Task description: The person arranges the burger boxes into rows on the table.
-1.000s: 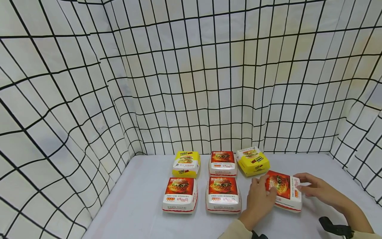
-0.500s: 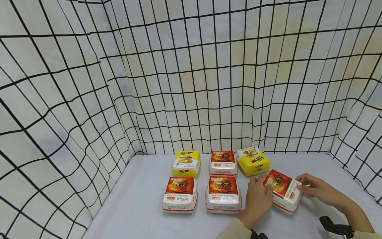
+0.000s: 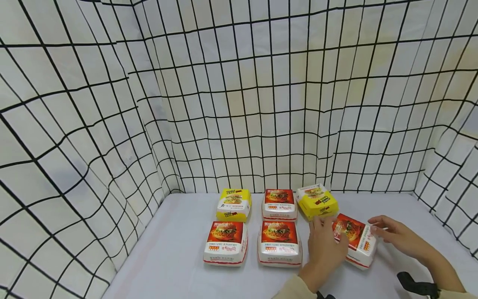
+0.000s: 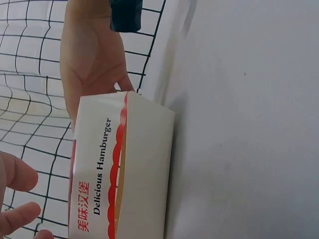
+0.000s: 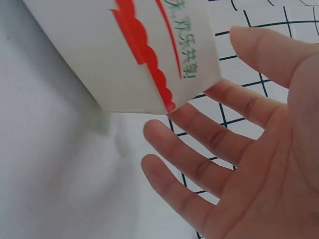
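A red-and-white hamburger box (image 3: 356, 241) lies turned at an angle on the right of the white table, between both hands. My left hand (image 3: 325, 251) is at its left side. In the left wrist view, loosely spread left fingers (image 4: 19, 174) stand a little apart from the box's printed side (image 4: 99, 164). My right hand (image 3: 397, 238) is at the box's right edge, and the right wrist view shows its fingers (image 5: 209, 137) extended beside a box corner (image 5: 164, 84). Neither hand grips the box. The lid's scalloped red edge leaves a narrow gap.
Red-and-white boxes stand at front left (image 3: 225, 245), front middle (image 3: 280, 245) and back middle (image 3: 279, 205). A yellow box (image 3: 233, 205) is at back left, a tilted yellow one (image 3: 317, 202) at back right. White cloth walls (image 3: 239, 124) with black grid lines enclose the table (image 3: 168, 257).
The hamburger box between the hands has turned clockwise, its near end swinging left. My left fingers have loosened from its side. The other boxes stay in place.
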### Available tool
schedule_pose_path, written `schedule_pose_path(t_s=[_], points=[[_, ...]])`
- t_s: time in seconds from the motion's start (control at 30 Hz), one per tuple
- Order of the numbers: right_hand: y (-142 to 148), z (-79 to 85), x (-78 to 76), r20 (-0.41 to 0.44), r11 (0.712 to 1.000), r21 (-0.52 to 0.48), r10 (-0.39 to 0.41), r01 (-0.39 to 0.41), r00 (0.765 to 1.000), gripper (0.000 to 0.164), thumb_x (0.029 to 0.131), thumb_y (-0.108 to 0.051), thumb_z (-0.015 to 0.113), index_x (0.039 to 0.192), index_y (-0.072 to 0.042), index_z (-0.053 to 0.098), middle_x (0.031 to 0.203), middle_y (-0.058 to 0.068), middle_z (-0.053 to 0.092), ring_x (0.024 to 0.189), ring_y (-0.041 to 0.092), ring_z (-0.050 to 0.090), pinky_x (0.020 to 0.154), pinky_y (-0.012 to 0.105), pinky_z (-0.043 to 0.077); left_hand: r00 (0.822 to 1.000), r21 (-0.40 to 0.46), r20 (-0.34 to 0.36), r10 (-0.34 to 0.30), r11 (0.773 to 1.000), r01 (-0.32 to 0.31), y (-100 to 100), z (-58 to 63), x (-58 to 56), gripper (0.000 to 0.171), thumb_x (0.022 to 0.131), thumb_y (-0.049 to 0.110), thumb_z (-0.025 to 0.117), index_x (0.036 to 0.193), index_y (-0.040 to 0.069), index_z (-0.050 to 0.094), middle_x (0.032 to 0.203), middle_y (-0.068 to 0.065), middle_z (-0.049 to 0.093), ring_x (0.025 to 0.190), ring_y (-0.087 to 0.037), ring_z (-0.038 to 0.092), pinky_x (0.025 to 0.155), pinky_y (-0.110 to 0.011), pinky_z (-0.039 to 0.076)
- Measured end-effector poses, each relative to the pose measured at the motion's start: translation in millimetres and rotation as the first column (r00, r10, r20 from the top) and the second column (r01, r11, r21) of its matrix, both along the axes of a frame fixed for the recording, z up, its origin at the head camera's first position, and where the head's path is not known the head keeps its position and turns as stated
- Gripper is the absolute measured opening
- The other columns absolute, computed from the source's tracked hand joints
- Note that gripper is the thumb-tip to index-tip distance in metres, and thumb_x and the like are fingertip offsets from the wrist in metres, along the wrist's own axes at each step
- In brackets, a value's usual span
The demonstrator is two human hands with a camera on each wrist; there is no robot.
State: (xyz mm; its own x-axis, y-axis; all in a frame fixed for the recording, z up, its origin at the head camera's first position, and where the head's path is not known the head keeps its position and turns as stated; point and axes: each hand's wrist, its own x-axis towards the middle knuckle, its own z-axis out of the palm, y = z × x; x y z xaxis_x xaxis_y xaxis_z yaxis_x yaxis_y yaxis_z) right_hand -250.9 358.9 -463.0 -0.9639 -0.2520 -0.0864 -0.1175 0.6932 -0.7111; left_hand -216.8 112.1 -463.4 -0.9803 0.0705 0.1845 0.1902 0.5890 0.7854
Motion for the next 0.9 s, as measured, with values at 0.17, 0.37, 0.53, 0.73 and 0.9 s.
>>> schedule_pose_path(t_s=[0.17,0.37,0.53,0.73,0.9], points=[[-0.8,-2.0,-0.8,-0.02,1.0,-0.007,-0.01,0.01,1.0,0.051,0.11,-0.034,0.046,0.144,0.004,0.047,0.132,0.024,0.06,0.099,0.011,0.06,0.078,0.037,0.054,0.994,-0.129,-0.071,-0.078,0.989,0.069,-1.7,8.9,16.9,0.027,0.091,0.036,0.071,0.116,0.033,0.061,0.106,0.013,0.044,0.098,-0.002,0.043,0.079,-0.024,0.042],[-3.3,-3.3,-1.7,-0.043,1.0,-0.017,-0.022,0.021,0.999,0.05,0.11,-0.033,0.046,0.144,0.004,0.048,0.138,0.03,0.057,0.104,0.017,0.061,0.079,0.038,0.055,0.989,-0.355,0.026,-0.146,0.923,0.145,-9.4,2.1,25.2,0.046,0.09,0.049,0.07,0.131,0.033,0.056,0.115,0.01,0.051,0.101,-0.004,0.048,0.076,-0.027,0.048],[-6.6,-4.7,-2.3,-0.037,0.999,-0.033,-0.012,0.011,0.999,0.046,0.11,-0.033,0.045,0.137,0.002,0.055,0.138,0.03,0.057,0.104,0.011,0.06,0.079,0.036,0.055,0.987,-0.49,0.09,-0.13,0.857,0.157,-12.8,-5.9,25.4,0.067,0.09,0.061,0.065,0.146,0.03,0.046,0.126,0.003,0.051,0.109,-0.01,0.051,0.078,-0.033,0.051],[-8.2,-3.6,-0.6,0.024,0.999,-0.037,-0.002,0.003,1.0,0.045,0.11,-0.036,0.045,0.132,0.0,0.058,0.13,0.022,0.063,0.099,0.012,0.057,0.076,0.035,0.051,0.991,-0.516,0.075,-0.113,0.846,0.135,-15.0,-11.5,22.7,0.069,0.092,0.066,0.059,0.149,0.03,0.045,0.121,0.0,0.052,0.108,-0.013,0.054,0.075,-0.035,0.05],[-7.3,-2.4,1.3,0.055,0.998,-0.059,0.04,-0.037,0.998,0.042,0.108,-0.031,0.048,0.132,0.003,0.056,0.126,0.019,0.064,0.093,0.006,0.057,0.072,0.03,0.052,0.988,-0.456,0.103,-0.116,0.877,0.15,-17.6,-12.3,19.4,0.069,0.094,0.067,0.055,0.151,0.031,0.043,0.119,0.0,0.05,0.105,-0.014,0.054,0.076,-0.036,0.051]])
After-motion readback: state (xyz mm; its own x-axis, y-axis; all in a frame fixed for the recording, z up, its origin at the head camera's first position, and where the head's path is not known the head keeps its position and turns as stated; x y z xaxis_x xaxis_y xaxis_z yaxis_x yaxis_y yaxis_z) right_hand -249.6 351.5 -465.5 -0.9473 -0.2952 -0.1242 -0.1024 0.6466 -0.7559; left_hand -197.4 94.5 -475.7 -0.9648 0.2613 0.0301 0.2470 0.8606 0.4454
